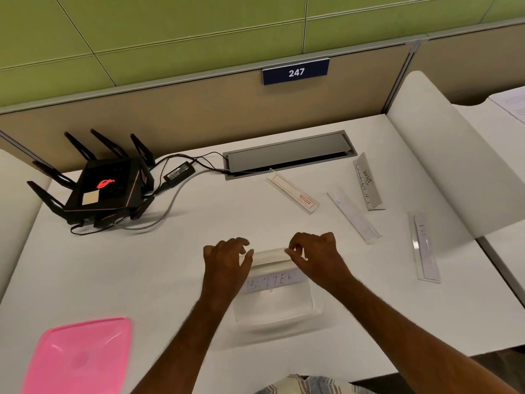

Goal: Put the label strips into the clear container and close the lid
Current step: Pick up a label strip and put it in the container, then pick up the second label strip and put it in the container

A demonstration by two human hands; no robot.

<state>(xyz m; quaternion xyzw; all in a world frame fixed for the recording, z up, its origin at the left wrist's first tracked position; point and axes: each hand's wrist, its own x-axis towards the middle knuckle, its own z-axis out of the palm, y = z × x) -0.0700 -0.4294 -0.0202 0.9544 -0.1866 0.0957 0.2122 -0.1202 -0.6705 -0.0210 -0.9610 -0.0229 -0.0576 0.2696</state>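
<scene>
A clear container (274, 314) sits open on the white desk in front of me. A label strip with handwritten letters (271, 281) lies across its far part. Above it, my left hand (227, 260) and my right hand (315, 254) pinch the two ends of another clear label strip (268, 255). Several more strips lie to the right: one with a red print (294, 194), one plain (353, 217), one standing with writing (368, 186), and one near the desk's right edge (424, 247). The pink lid (79, 359) lies flat at the lower left.
A black router with antennas (105, 186) and its cables and power brick (179, 173) occupy the far left. A grey cable hatch (289, 155) is set into the desk's back. Curved white dividers (434, 155) stand at the right and left edges.
</scene>
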